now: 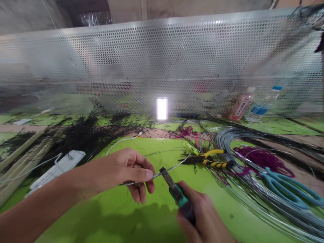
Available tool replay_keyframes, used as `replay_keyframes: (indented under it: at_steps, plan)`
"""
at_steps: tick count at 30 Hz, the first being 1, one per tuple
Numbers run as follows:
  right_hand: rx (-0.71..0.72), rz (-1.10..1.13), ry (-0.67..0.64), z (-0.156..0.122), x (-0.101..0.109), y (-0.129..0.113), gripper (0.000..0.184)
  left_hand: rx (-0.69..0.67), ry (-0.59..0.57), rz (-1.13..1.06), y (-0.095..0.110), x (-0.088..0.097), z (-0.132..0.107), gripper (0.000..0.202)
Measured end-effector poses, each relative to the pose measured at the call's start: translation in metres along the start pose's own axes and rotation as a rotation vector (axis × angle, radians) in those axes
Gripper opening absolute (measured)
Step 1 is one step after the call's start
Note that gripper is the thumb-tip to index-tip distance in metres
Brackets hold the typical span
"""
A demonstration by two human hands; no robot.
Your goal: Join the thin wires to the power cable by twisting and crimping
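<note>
My left hand pinches a thin wire between thumb and forefinger; a dark wrapped stretch passes under the thumb. The wire's bare pale end runs off to the upper right. In my right hand is a pair of pliers with black-and-green handles and a worn metal head. The tip of the pliers touches or crosses the wire just right of my left fingertips; whether the jaws grip it I cannot tell. Both hands are above a bright green work surface.
Yellow-and-black pliers, a lime-green tool, a coil of wire, purple yarn and blue scissors lie right. Black strands and a white power strip lie left. Two bottles stand before a perforated metal panel.
</note>
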State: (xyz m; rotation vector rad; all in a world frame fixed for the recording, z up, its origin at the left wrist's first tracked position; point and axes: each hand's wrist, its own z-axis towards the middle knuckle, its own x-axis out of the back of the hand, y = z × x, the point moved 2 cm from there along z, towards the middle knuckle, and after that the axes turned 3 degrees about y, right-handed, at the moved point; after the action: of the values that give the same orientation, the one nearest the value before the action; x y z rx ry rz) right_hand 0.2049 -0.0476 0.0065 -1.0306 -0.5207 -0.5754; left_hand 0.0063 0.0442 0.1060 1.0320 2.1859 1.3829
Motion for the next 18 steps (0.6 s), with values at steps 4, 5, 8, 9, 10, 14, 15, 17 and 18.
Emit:
replay_keyframes:
  at_steps: [4,5,8,9,10,14,15,17,18]
  plan:
    - [0.007,-0.012,-0.023,0.0,-0.002,0.001,0.012,-0.002,0.01,0.006,0.001,-0.001,-0.005,0.026]
    - [0.008,-0.012,-0.03,0.0,-0.002,0.001,0.012,-0.003,0.018,0.003,0.001,-0.001,-0.006,0.025]
    - [0.019,-0.017,-0.03,0.0,-0.003,0.001,0.013,-0.012,0.035,-0.008,-0.002,0.001,-0.006,0.026]
    - [0.023,-0.02,-0.027,0.0,-0.002,0.001,0.013,-0.014,0.045,-0.015,-0.003,0.001,-0.005,0.026]
    - [0.027,-0.023,-0.025,0.001,-0.002,0.001,0.014,-0.016,0.059,-0.021,-0.004,0.002,-0.005,0.026]
    - [0.029,-0.034,-0.033,0.001,-0.002,0.0,0.013,-0.045,0.117,-0.024,-0.007,0.002,-0.003,0.021]
    - [0.026,-0.037,-0.035,0.001,-0.002,0.0,0.013,-0.063,0.133,-0.01,-0.008,0.001,-0.003,0.02]
    - [0.019,-0.036,-0.031,0.001,-0.001,0.0,0.016,-0.116,0.191,0.037,-0.009,-0.003,-0.005,0.019]
    - [0.015,-0.035,-0.026,0.001,-0.001,0.0,0.018,-0.146,0.233,0.071,-0.009,-0.005,-0.007,0.019]
